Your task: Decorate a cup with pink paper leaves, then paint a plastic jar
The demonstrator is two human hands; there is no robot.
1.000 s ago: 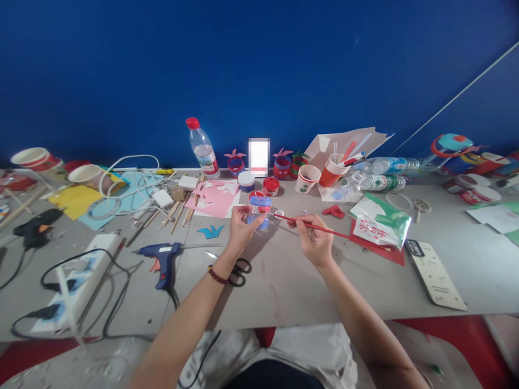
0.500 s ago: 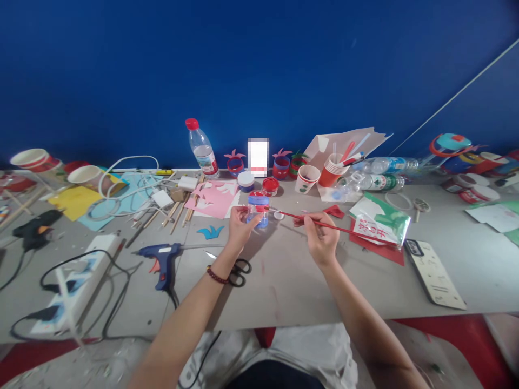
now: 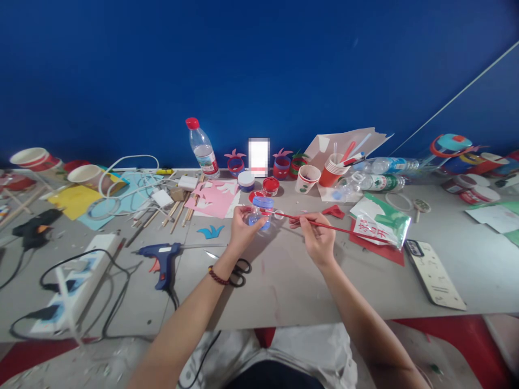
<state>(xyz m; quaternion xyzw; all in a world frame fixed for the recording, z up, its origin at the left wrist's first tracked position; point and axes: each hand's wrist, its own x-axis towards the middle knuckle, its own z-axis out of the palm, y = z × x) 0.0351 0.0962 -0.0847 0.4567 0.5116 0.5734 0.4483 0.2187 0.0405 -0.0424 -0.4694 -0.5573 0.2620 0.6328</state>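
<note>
My left hand (image 3: 242, 229) is closed around a small clear plastic bottle section (image 3: 263, 203) with blue-painted bands and some red between them. Pinched in my right hand (image 3: 318, 237) is a paintbrush (image 3: 344, 228) with a long red handle. Its tip points left and meets the side of the bottle section, or comes very close. Just behind them stands an open jar of red paint (image 3: 271, 186), with its red lid (image 3: 256, 196) lying beside it. A blue paper leaf crown (image 3: 211, 232) lies left of my left hand. Black-handled scissors (image 3: 239, 274) rest partly under my left forearm.
A blue glue gun (image 3: 162, 259) and a white power strip (image 3: 81, 281) with cables lie left. At the back stand a red-capped bottle (image 3: 203, 148), paper cups (image 3: 307, 178) and painted pots (image 3: 281, 166). A phone (image 3: 436, 275) and plastic packet (image 3: 381, 221) lie right.
The bottle section has shifted slightly right and tilted in my left hand, uncovering the red lid behind it. My right hand and the paintbrush have moved a little left.
</note>
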